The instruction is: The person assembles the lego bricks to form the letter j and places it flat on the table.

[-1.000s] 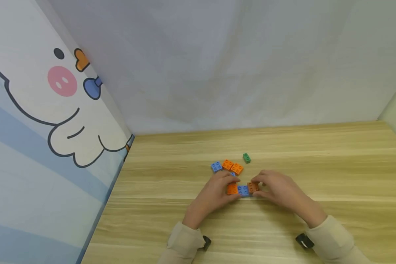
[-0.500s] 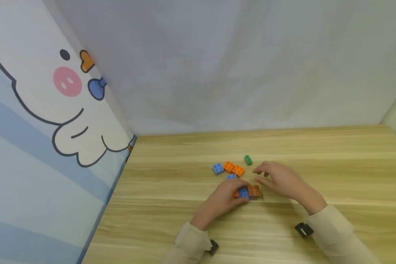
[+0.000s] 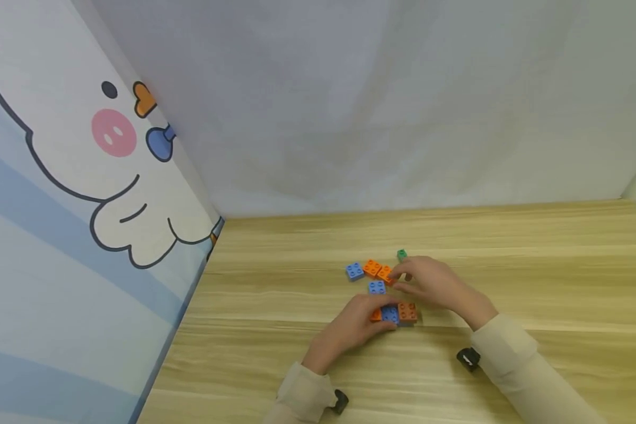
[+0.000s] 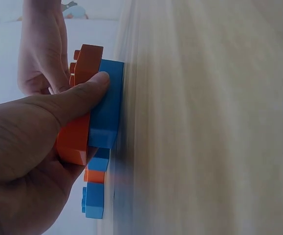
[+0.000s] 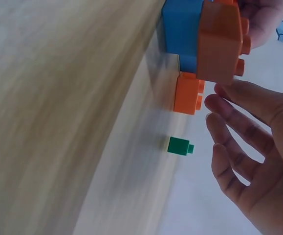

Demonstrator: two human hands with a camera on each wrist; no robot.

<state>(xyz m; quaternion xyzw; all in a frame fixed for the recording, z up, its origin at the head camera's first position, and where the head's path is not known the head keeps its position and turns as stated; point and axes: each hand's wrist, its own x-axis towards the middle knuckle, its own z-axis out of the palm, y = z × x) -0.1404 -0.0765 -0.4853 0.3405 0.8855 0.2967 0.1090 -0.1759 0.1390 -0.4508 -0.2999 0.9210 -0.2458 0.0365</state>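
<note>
Basically, glossy hard-plastic toy bricks, boxy with round studs, on a wood-grain table [image 3: 275,371]. Left hand [image 3: 348,327] gripped a brick assembly [image 4: 104,115], thumb along one side, fingers round the far side. The assembly had a blue lower layer [image 3: 390,314], smooth-walled, with an orange brick [image 4: 74,142] and a reddish-brown brick [image 3: 407,312] on top at opposite ends; blue studs showed between. It sat low, at the near side of the loose bricks; table contact unclear.

Right hand [image 3: 434,282] held nothing visible, fingers loosely bent and apart, tips at the right-hand orange four-stud brick [image 3: 385,275]; touching or not, couldn't tell. Just left of that, another orange four-stud brick [image 3: 372,268], then a square blue brick [image 3: 354,271]. Second square blue brick [image 3: 377,287] lay between that row and the assembly. Small green brick [image 5: 179,146] stood beyond the right hand.

Hidden bits: left fingers covered most of the assembly's orange brick in head view; right hand blocked part of the green one and an edge of the nearest orange. Blue layer, one brick or several: hard to make out. Both beige sleeves [image 3: 509,347] were cut off at the bottom; right wrist view cropped the left hand.
</note>
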